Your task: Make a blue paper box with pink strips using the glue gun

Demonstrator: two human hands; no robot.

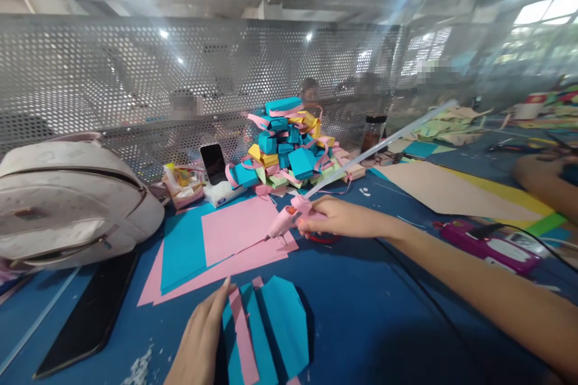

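In my right hand (323, 216) is a pink hot glue gun (282, 222), its fingers wrapped round the handle. The nozzle points down and left over the pink sheets, and a long clear glue stick (383, 141) juts from its back. My left hand (201, 337) lies along the left edge of a folded blue paper piece (284, 331), fingers stretched out and touching it. A pink paper strip (242, 337) runs across that piece near my fingertips. Part of the left hand falls below the frame.
Pink sheets (239, 222) and blue sheets (183, 246) lie ahead. Behind them rises a pile of folded paper boxes (302, 162). A white backpack (67, 204) and black tablet-like slab (90, 313) are left. A purple power strip (490, 246) and another person's hand (546, 171) are right.
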